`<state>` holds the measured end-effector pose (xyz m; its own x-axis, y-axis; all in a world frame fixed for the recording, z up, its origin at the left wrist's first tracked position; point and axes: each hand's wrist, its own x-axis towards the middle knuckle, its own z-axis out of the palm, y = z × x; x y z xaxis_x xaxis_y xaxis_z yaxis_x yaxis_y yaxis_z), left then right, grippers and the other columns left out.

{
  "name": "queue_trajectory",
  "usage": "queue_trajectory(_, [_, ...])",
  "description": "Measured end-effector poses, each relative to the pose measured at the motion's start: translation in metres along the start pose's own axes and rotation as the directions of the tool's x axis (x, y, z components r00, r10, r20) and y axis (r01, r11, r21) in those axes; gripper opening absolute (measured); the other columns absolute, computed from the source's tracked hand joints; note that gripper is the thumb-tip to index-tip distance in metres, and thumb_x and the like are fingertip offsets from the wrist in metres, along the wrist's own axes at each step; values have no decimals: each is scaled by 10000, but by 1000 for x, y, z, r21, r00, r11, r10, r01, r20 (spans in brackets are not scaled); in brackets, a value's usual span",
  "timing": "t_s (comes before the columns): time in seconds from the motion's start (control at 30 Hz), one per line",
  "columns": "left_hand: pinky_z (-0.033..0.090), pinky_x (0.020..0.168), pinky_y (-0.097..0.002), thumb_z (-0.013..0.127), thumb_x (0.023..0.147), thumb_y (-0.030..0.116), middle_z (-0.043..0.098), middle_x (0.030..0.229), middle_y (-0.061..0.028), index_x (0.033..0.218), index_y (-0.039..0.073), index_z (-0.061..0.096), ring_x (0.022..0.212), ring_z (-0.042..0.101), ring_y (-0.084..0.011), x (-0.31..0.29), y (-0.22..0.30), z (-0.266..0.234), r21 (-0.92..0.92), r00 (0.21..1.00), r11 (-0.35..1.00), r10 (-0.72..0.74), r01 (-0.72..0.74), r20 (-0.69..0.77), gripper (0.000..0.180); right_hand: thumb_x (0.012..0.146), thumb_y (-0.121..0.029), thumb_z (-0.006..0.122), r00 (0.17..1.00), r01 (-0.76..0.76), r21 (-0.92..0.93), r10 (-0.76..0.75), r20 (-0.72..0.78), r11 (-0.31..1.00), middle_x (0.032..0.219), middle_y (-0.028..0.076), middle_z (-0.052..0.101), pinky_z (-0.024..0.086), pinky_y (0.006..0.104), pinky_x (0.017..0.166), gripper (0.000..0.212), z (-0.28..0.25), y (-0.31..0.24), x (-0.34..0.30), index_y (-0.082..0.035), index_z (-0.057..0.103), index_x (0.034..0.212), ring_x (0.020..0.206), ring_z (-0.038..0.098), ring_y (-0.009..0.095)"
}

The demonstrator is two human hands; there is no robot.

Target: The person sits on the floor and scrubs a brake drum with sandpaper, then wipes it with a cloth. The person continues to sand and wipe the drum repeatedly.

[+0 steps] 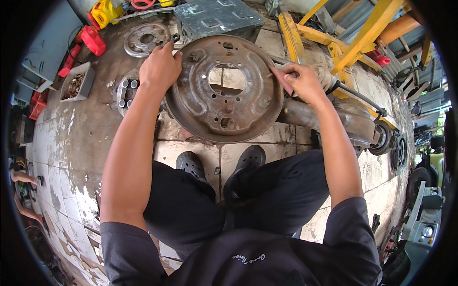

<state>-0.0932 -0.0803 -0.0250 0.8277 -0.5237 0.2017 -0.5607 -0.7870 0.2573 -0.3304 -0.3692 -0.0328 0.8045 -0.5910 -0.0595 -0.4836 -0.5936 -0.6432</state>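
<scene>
A round, rusty brake backing plate [191, 81] with a large centre hole is tilted up in front of me, above my feet. My left hand [161, 66] is closed at its upper left rim, the thumb against the edge. A small dark ring-shaped piece [175, 37] shows just past those fingers; whether they touch it I cannot tell. At the plate's right edge my right hand [305, 83] pinches a folded reddish-brown piece of sandpaper [282, 82], which lies against the rim. The far side of the plate and some left fingertips are hidden.
A rusty axle housing [334, 117] lies to the right, beside a long dark rod [360, 97]. Another round plate [147, 40] and a grey-green box [217, 19] are beyond. Yellow metal frames [293, 38] stand far right; a tray of small parts [78, 82] sits left.
</scene>
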Motion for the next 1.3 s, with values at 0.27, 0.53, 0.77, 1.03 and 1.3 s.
queue_trajectory(0.27, [476, 1018, -476, 481, 995, 443, 606, 1357, -152, 1410, 143, 545, 1240, 583, -351, 0, 8, 3, -50, 995, 998, -24, 29, 95, 516, 898, -253, 619, 990, 61, -346, -101, -98, 936, 1027, 260, 670, 521, 462, 857, 277, 30, -21, -17, 0, 674, 997, 979, 653, 428])
queue_trajectory(0.53, [494, 966, -487, 433, 1028, 391, 661, 1237, -148, 1278, 108, 596, 1154, 626, -366, -1, 10, 3, -49, 992, 999, -5, 12, 124, 411, 951, -440, 542, 967, 238, -450, -164, 197, 861, 1616, 264, 177, 299, 527, 1162, 598, 11, -16, -37, -31, 563, 1387, 1435, 319, 468])
queue_trajectory(0.77, [499, 951, -500, 397, 1044, 242, 661, 1215, -167, 1244, 66, 573, 1143, 627, -376, 6, -1, 17, -19, 986, 998, 64, -61, 154, 320, 970, -404, 431, 911, 379, -768, -60, 409, 516, 1670, 142, 136, 119, 649, 1190, 583, 11, -30, -60, 17, 585, 1343, 1534, 25, 416])
queue_trajectory(1.03, [498, 969, -490, 458, 939, 83, 632, 1267, -186, 1307, 65, 551, 1167, 612, -387, 9, 0, 23, -54, 990, 998, 36, -29, 138, 380, 951, -400, 435, 942, 306, -729, -86, 324, 613, 1640, 131, 254, 110, 747, 1136, 574, 18, -23, -53, 24, 613, 1294, 1526, 71, 434])
queue_trajectory(1.3, [509, 960, -473, 485, 898, 29, 636, 1247, -188, 1362, 87, 526, 1171, 610, -381, 12, -9, 33, -48, 990, 998, 50, -44, 128, 470, 973, -435, 391, 912, 395, -737, -140, 385, 549, 1619, 128, 300, 91, 741, 1147, 677, 13, -22, -73, 9, 422, 1482, 1529, 103, 405])
